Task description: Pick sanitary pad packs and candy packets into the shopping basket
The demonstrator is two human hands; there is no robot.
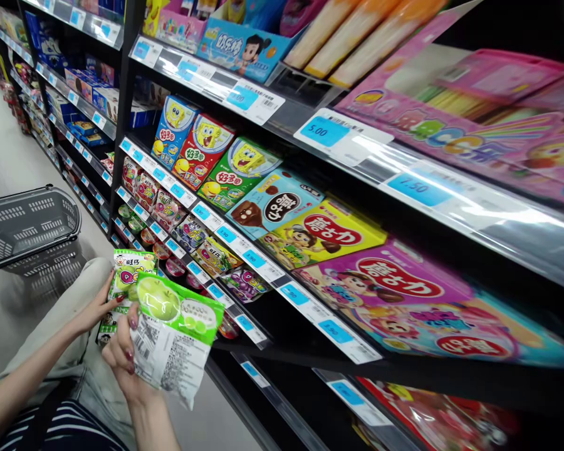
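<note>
My right hand (125, 354) is closed on the edge of a green and white gummy candy bag (178, 332). Green apples are printed on its top, and small print and a barcode cover the lower part. Just behind it, my left hand (94, 311) grips green gummy candy packets (134, 262) with cartoon lettering; the bag partly hides them. Both hands are above my bent legs, in front of the low shelves. Similar small gummy packets (168, 210) stand in a row on the shelf beside them.
Boxed snacks (211, 150) line the shelf above, behind a price rail (251, 258) that juts toward me. A higher shelf edge (343, 136) crosses the upper right. On the floor at left stands a grey shopping basket (28, 216).
</note>
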